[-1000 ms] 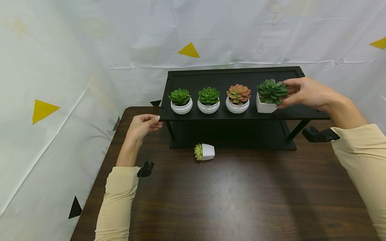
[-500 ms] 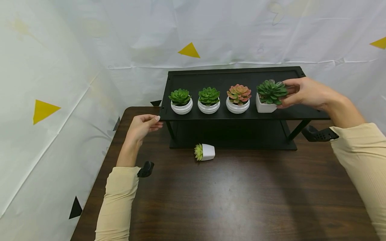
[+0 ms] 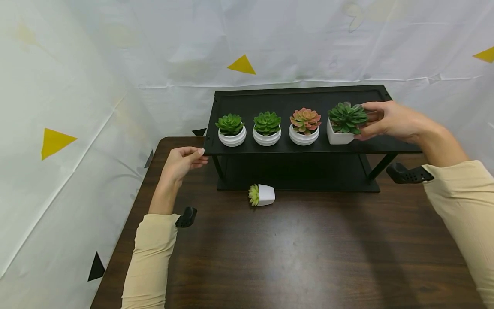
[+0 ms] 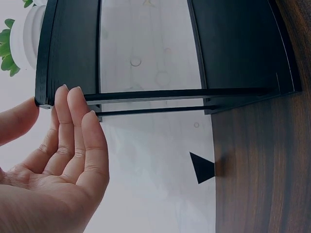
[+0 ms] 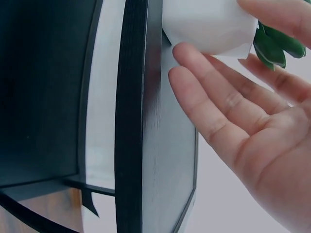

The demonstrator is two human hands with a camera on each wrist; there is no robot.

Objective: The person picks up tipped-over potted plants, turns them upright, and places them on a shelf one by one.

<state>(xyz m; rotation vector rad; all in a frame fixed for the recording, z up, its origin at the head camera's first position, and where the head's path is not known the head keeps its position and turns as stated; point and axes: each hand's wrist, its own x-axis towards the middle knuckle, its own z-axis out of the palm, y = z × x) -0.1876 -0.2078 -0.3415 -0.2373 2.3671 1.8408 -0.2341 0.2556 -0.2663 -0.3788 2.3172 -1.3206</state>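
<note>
My left hand [image 3: 181, 162] pinches the front left corner of a black two-tier shelf [image 3: 270, 99], thumb on the edge and fingers beneath the top board in the left wrist view. At the right end of that board, my right hand [image 3: 399, 121] holds a dark green succulent in a square white pot [image 3: 341, 136]. In the right wrist view, the thumb and fingers lie about the white pot [image 5: 209, 26], close over the board. To its left stand a pink-orange succulent [image 3: 305, 122] and two green succulents [image 3: 267, 124], [image 3: 230, 126], all in round white pots.
A small light green succulent in a white pot [image 3: 266, 195] lies on its side on the dark wooden table [image 3: 293, 253], in front of the lower tier [image 3: 293, 171]. White sheeting [image 3: 308, 43] with yellow and black triangles hangs behind and at the left.
</note>
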